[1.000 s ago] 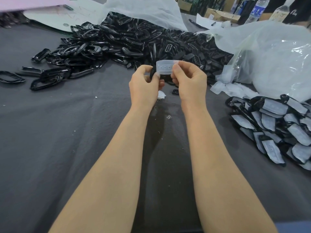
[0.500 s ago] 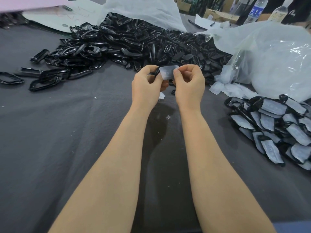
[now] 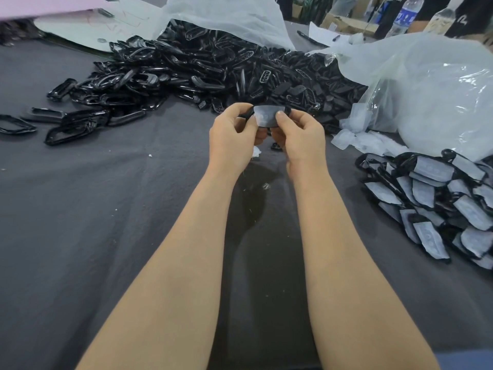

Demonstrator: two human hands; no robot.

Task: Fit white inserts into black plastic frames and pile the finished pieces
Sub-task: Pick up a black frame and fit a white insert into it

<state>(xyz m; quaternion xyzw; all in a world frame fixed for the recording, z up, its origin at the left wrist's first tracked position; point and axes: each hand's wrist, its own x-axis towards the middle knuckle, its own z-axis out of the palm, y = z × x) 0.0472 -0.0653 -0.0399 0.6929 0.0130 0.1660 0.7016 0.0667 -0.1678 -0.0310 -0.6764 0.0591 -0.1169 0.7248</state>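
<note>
Left hand (image 3: 231,137) pinches a black frame (image 3: 247,113); right hand (image 3: 302,137) pinches a white insert (image 3: 266,116) onto it, near the frame heap (image 3: 202,68). Even thumb pressure round the insert's edges should seat it flush.

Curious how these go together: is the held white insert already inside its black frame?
Seemingly in: the white insert lies flat against the black frame, black rim showing at both ends. Fully seated? Cannot tell.

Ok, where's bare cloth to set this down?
Bare grey cloth lies left of the left forearm, nearer than the black frames heap. A narrower strip runs between the right forearm and the finished pile. Crowded: far side and right edge.
</note>
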